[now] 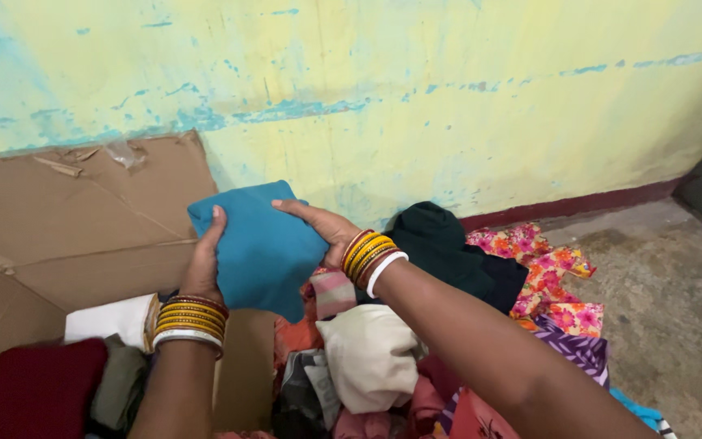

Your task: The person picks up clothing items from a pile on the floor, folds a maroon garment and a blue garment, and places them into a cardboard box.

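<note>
**Both hands on folded teal cloth**

Left hand (205,260) and right hand (324,226) each had a grip clenched on a folded teal cloth (257,248), held up between them above an open cardboard box (83,228). Clothes pile (448,325) lay on the floor (668,301) to the right.

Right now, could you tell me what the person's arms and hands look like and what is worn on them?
Both forearms are bare, with no sleeves in view. The left hand has a stack of yellow-gold bangles with dark red and white ones at its wrist. The right hand wears a similar stack: red, gold, then one white bangle. No rings are visible.
</note>
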